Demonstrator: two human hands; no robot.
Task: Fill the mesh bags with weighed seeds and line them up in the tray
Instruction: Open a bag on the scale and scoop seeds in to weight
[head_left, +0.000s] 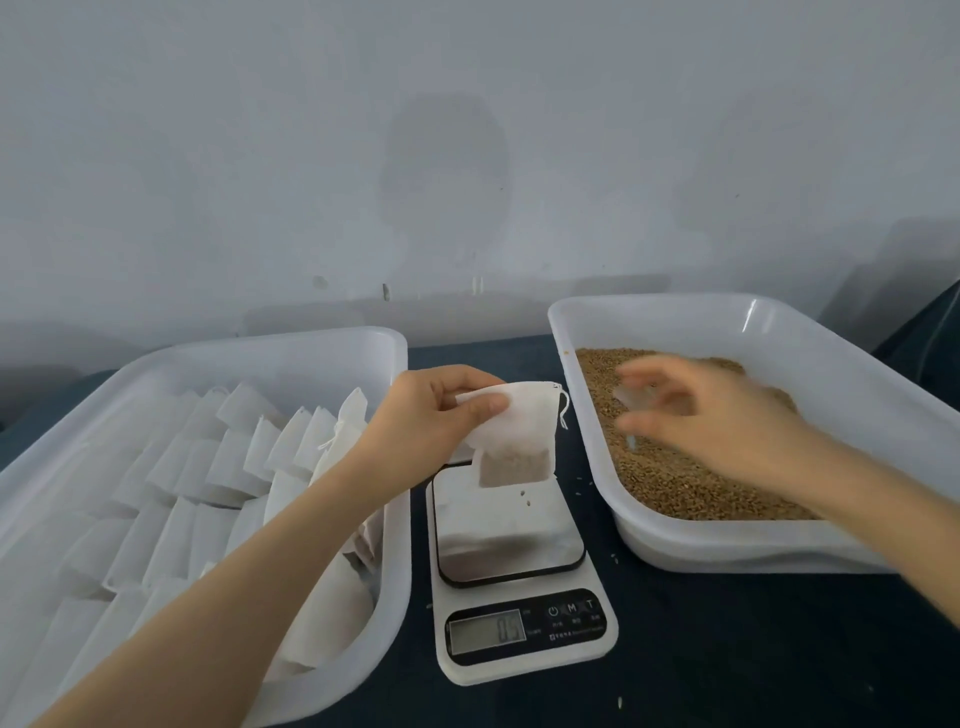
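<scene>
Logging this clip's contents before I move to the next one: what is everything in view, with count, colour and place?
bag tray: one, white, left on the table
bags: many, white, in rows in the bag tray
held bag: one, white, brown seeds in its bottom, above the scale
scale: one, white with a shiny plate, between the trays
seed tray: one, white, right
seeds: a heap, brown, in the seed tray; a few loose on the scale and table
table: one, dark blue, underneath
wall: one, pale grey, behind
left hand: pinches the held bag's top
right hand: blurred, over the seeds; grip unclear
</scene>
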